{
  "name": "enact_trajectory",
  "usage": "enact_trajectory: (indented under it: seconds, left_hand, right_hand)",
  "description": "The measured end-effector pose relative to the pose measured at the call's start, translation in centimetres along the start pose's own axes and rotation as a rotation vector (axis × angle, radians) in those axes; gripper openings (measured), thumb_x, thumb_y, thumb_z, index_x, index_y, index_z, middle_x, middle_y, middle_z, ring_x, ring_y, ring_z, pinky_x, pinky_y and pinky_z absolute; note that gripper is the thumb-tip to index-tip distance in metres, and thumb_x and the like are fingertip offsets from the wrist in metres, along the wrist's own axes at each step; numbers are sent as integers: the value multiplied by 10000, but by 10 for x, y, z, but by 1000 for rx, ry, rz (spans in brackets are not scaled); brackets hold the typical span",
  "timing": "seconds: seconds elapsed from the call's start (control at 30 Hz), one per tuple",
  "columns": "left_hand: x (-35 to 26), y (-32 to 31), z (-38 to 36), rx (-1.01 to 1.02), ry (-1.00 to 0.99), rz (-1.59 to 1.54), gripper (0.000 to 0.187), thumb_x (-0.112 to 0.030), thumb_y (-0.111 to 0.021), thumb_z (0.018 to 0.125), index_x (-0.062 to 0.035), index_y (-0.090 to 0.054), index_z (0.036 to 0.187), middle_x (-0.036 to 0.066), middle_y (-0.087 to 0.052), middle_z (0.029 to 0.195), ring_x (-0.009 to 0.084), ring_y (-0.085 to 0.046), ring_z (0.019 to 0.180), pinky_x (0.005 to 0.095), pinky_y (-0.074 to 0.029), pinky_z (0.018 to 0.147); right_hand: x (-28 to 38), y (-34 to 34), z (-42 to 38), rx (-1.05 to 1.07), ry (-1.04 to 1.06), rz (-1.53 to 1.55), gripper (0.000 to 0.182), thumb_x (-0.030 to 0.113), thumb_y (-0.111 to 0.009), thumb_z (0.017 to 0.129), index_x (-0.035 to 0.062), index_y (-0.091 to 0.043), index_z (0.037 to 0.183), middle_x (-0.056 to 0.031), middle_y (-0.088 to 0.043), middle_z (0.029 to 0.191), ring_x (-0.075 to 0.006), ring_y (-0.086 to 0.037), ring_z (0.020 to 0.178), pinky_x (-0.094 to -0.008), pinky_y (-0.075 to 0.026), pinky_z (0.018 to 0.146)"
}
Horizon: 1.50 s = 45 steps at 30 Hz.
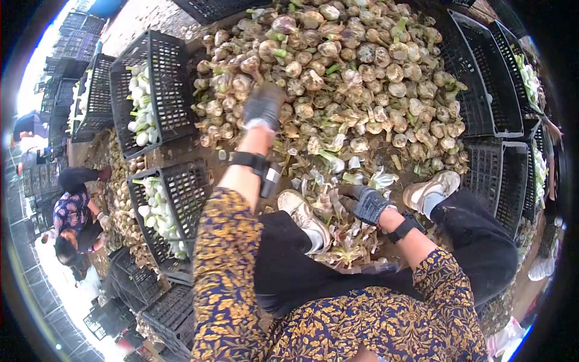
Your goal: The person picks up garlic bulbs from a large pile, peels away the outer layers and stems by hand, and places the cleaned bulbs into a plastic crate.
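My left hand (263,107), in a dark grey glove, reaches over the left part of a large heap of garlic bulbs (368,66). Motion smears its fingers, so I cannot see whether it grips a bulb. My right hand (369,206), gloved in dark grey as well, hovers low between my shoes with its fingers curled in. Whatever it may hold is hidden. Beneath and beside it lie loose garlic skins (338,238) and cut leaf scraps. The heaped bulbs are brownish and dirty, some with green stem stubs.
At left stand black crates holding white peeled garlic, one upper (169,90) and one lower (181,193). More black crates (482,78) line the right side. My shoes (304,217) flank the skins. Another person (75,211) works by a second heap at far left.
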<state>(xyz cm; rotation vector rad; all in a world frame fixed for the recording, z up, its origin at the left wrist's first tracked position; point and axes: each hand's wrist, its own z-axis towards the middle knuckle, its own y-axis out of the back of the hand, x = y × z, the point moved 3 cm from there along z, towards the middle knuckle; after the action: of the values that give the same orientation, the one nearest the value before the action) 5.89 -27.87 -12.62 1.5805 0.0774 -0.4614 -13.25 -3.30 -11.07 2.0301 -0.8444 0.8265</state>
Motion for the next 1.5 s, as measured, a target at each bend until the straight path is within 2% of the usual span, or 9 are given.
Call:
enact_trajectory:
  seconds: [0.03, 0.3, 0.6, 0.77, 0.87, 1.0, 1.17, 1.3, 1.5]
  left_hand:
    - [-30, 1, -22, 84, 429, -561, 302, -314, -519, 790, -69, -592, 951, 169, -598, 938, 271, -571, 877, 344, -429, 739]
    - [-43, -99, -28, 76, 484, -304, 531, -255, -679, 675, -72, -487, 1135, 213, -556, 1034, 363, -533, 965, 377, -420, 846]
    - [-72, -22, -66, 26, 91, -610, 509, -129, -700, 668, 6, -461, 1097, 139, -534, 1027, 233, -513, 969, 325, -412, 851]
    - [-120, 48, -117, -55, -229, -752, 488, -84, -676, 683, 18, -440, 1098, 132, -508, 1072, 206, -469, 1035, 289, -356, 910]
    - [-140, 79, -141, -32, -285, -699, 454, -43, -650, 687, 18, -444, 1087, 128, -498, 1088, 208, -467, 1039, 294, -356, 911]
    - [-146, 85, -159, -66, -338, -873, 452, -24, -644, 678, 13, -449, 1084, 122, -478, 1100, 197, -460, 1044, 294, -358, 908]
    - [-151, 96, -174, 63, -231, -1042, 527, -114, -711, 678, -5, -429, 1109, 102, -458, 1123, 192, -449, 1039, 295, -352, 914]
    - [-149, 98, -176, -6, -268, -874, 536, -123, -716, 675, -14, -427, 1113, 97, -452, 1126, 176, -453, 1027, 290, -364, 903]
    - [-144, 81, -176, -2, -249, -1115, 524, -131, -708, 687, -12, -427, 1113, 90, -457, 1116, 164, -460, 1017, 280, -382, 883]
  right_hand:
    - [-4, 3, 2, -7, -24, 3, 312, 279, -507, 800, 40, -588, 982, -180, -592, 941, -323, -561, 884, -366, -442, 765]
    - [-17, 26, 4, -132, -98, 64, 343, 332, -484, 818, 23, -610, 899, -217, -596, 833, -342, -568, 820, -390, -438, 723]
    - [-18, 49, 33, -334, -191, 443, 475, 389, -512, 801, 2, -553, 1073, -162, -601, 994, -258, -582, 886, -336, -451, 754]
    - [30, 63, 28, -379, -34, 598, 350, 372, -521, 826, 28, -577, 859, -22, -533, 682, -108, -486, 554, -259, -448, 529]
    - [43, 62, 10, -441, 340, 343, 311, 346, -525, 830, 39, -565, 814, -14, -521, 654, -104, -478, 543, -259, -443, 513]
    - [60, 65, -20, -363, 65, 698, 264, 296, -521, 844, 39, -571, 814, -27, -548, 666, -120, -534, 582, -268, -461, 515]
    - [73, 72, -44, -445, 216, 70, 195, 154, -496, 812, 50, -599, 941, -149, -598, 901, -276, -583, 749, -314, -477, 637]
    - [83, 66, -53, -357, -59, 876, 343, 305, -516, 841, -27, -602, 865, -105, -575, 653, -134, -543, 646, -264, -436, 574]
    - [78, 75, -45, -567, 329, -18, 219, 188, -527, 817, 15, -585, 938, -115, -577, 766, -200, -576, 652, -288, -472, 571]
